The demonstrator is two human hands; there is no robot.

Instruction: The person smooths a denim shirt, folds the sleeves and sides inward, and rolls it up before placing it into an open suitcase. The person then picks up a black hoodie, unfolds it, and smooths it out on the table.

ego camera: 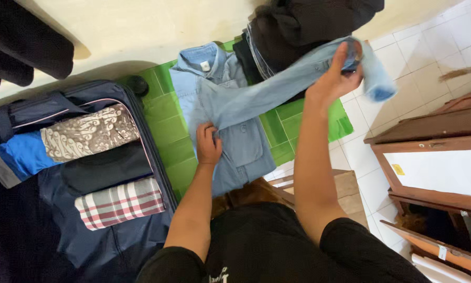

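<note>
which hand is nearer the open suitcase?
Left. The left hand presses the denim shirt just beside the suitcase; the right hand lifts the sleeve farther away.
</note>
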